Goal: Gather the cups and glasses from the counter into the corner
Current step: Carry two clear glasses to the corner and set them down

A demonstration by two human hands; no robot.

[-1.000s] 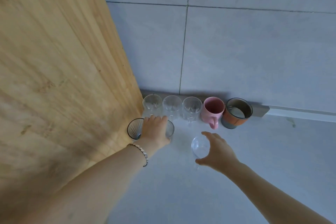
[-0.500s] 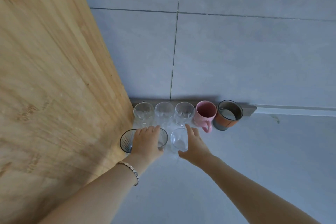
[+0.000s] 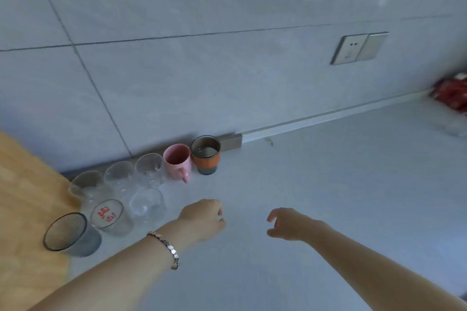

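A double wall plate [image 3: 359,48], with a socket on its left half and a blank switch on its right half, sits on the grey tiled wall [image 3: 202,70]. Well below the plate and to its right, a red patterned item [image 3: 452,93], too blurred to identify, lies against the wall on the grey counter [image 3: 328,184]. Far to the plate's lower left, a wooden panel [image 3: 25,197] meets the wall. Below the plate and to its left, a short metal block [image 3: 231,141] lies where counter and wall meet.

Five vessels line the wall behind the worktop [image 3: 328,197]: three clear glasses, pink mug [image 3: 177,162], orange cup [image 3: 206,155]. Both hands, left hand [image 3: 202,218] and right hand [image 3: 290,225], hover empty near the mug.
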